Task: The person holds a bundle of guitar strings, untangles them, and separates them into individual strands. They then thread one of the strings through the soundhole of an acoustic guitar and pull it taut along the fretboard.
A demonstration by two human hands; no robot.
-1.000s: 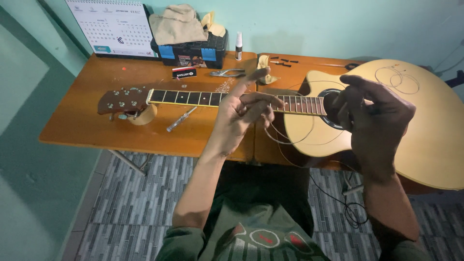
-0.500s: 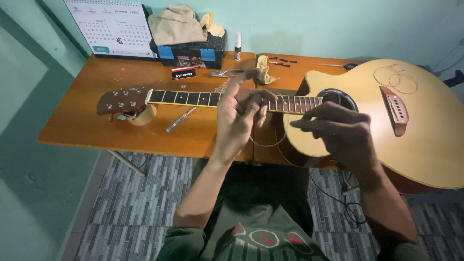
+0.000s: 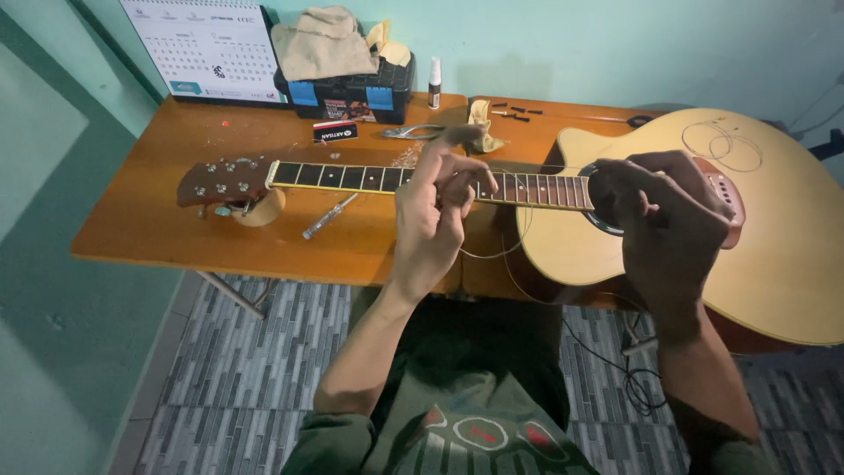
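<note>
An acoustic guitar (image 3: 774, 255) lies flat across the wooden table (image 3: 158, 220), headstock (image 3: 220, 180) to the left and body to the right. My left hand (image 3: 435, 220) is raised over the fretboard (image 3: 352, 177) and pinches a thin guitar string (image 3: 505, 251) that loops down toward the guitar body. My right hand (image 3: 673, 224) hovers over the sound hole, fingers curled on the other part of the same string. A coiled spare string (image 3: 721, 145) rests on the guitar top near the bridge.
A screwdriver (image 3: 328, 216) lies under the neck, a tape roll (image 3: 259, 209) props the headstock. A black toolbox (image 3: 347, 88) with cloths, a small bottle (image 3: 434, 84), pliers (image 3: 411, 133) and a desk calendar (image 3: 207, 48) stand at the back. A cable (image 3: 629, 369) trails on the tiled floor.
My right hand moved back right and up over the sound hole, drawing the string with it. My left hand stayed over the fretboard, holding the string.
</note>
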